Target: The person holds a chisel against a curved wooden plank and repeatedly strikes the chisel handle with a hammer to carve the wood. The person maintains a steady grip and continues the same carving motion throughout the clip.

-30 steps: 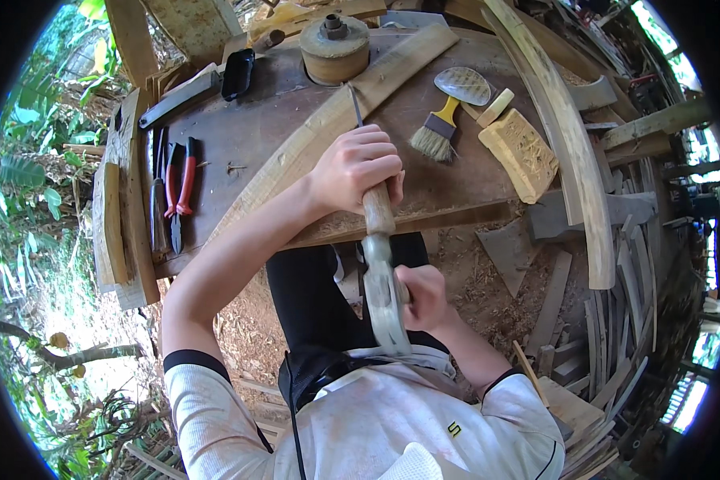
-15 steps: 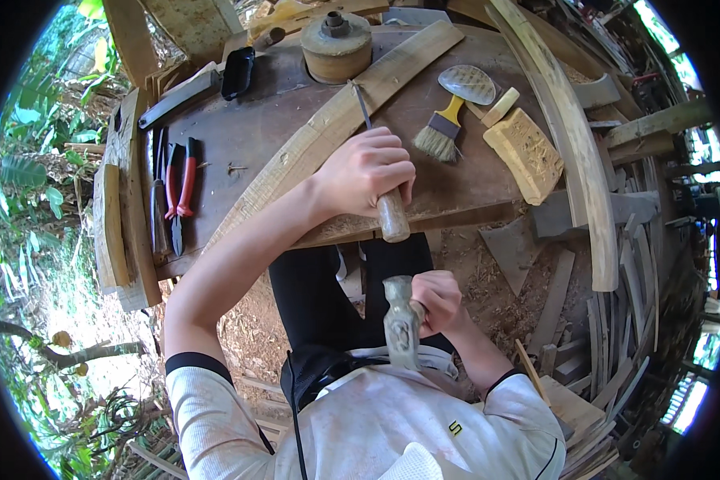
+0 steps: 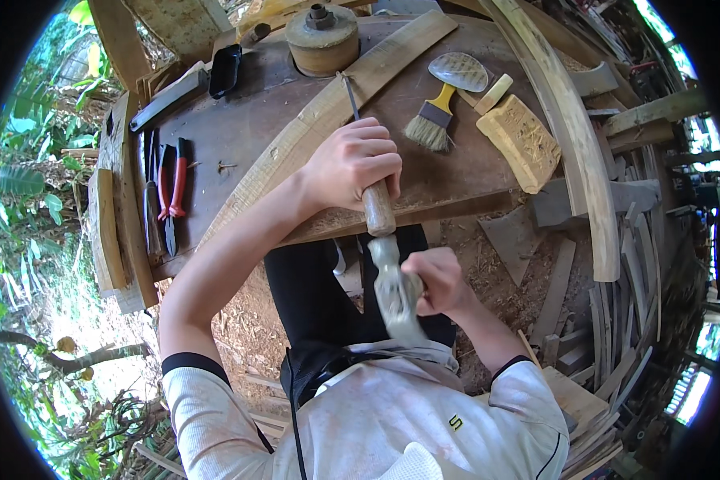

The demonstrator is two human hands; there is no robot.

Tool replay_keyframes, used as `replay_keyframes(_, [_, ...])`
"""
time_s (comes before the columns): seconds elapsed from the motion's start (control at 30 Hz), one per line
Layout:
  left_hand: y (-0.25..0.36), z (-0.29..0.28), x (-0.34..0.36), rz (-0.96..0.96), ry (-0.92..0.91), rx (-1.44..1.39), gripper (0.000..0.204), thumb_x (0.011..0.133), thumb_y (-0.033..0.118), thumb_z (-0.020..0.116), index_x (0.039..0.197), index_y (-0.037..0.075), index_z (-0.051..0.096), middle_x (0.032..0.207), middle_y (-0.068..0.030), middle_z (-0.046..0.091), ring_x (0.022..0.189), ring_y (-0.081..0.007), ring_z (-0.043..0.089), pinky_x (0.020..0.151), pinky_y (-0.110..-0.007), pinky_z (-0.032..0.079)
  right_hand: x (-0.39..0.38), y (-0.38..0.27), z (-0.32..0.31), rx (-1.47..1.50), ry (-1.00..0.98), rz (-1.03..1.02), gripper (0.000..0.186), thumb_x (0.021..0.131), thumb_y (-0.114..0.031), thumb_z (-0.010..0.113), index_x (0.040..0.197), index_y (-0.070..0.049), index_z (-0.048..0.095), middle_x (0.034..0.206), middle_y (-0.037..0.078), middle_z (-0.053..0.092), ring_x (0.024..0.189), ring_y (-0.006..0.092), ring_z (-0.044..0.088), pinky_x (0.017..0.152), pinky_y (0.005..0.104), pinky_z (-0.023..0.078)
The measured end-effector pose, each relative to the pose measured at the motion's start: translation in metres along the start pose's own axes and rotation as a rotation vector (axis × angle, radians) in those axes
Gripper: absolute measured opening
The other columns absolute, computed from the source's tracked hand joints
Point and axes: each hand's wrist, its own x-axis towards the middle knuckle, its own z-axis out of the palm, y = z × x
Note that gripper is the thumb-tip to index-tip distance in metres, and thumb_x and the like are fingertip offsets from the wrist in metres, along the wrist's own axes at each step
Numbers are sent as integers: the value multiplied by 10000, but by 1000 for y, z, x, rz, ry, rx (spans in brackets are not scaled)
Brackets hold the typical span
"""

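Note:
My left hand point(image 3: 360, 160) is wrapped round the wooden handle point(image 3: 379, 212) of a tool with a thin metal blade point(image 3: 351, 101), whose tip rests on or at a long light plank point(image 3: 268, 172) lying diagonally across the worktable point(image 3: 204, 136). Below it, my right hand point(image 3: 436, 280) grips a hammer point(image 3: 396, 296), slightly blurred, its head at the butt of that handle; whether they touch I cannot tell. A yellow-handled brush point(image 3: 429, 126) lies right of the blade, beside a clear oval object point(image 3: 458, 70) and a carved wooden block point(image 3: 518, 142).
Red-handled pliers point(image 3: 175, 192) and slim tools lie at the table's left, near wood pieces point(image 3: 112, 232). A round wooden fixture point(image 3: 322, 44) and black tray point(image 3: 225, 70) sit at the back. Long boards point(image 3: 590, 224) and offcuts point(image 3: 632, 320) line the right. Shavings point(image 3: 248, 336) cover the ground.
Since half a second ago the hammer has swung up from lower down to the handle's end, as it was a second ago. My left hand and the blade have shifted only slightly.

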Motion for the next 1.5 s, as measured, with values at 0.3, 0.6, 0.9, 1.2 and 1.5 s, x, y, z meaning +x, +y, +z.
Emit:
replay_keyframes(0.3, [-3, -2, -1, -8, -36, 41, 242, 632, 164, 795, 682, 141, 560, 686, -7, 541, 668, -228, 555, 655, -356, 427, -4, -4, 2, 38, 67, -31, 483, 918, -515, 721, 790, -70, 581, 636, 59, 495, 493, 248, 565, 458, 358, 439])
replay_keyframes(0.6, [-2, 0, 0, -43, -124, 6, 234, 611, 209, 794, 692, 168, 578, 704, 12, 550, 711, -223, 570, 685, -358, 437, -10, -1, 10, 29, 99, -141, 497, 951, -533, 677, 804, -68, 581, 637, 68, 533, 491, 273, 572, 469, 361, 440])
replay_keyframes(0.9, [-1, 4, 1, -72, -189, 17, 231, 605, 244, 794, 700, 173, 596, 725, 20, 566, 730, -228, 569, 713, -357, 442, -26, 9, 17, 11, 142, -159, 447, 941, -481, 688, 832, -59, 594, 622, 74, 530, 511, 287, 598, 493, 370, 468])
replay_keyframes(1.2, [-5, 5, 3, -74, -220, 37, 242, 595, 248, 798, 700, 174, 593, 733, 19, 564, 750, -231, 564, 725, -361, 442, -25, 14, 18, -51, 57, -99, 399, 931, -412, 689, 840, -40, 574, 640, 73, 531, 506, 284, 588, 478, 375, 464])
replay_keyframes(1.5, [-5, 7, 2, -97, -229, 71, 244, 607, 248, 801, 708, 161, 597, 735, 6, 561, 762, -240, 560, 741, -365, 450, -26, 15, 24, -10, 80, 59, 459, 923, -489, 714, 850, -54, 587, 652, 72, 536, 523, 263, 601, 489, 367, 475])
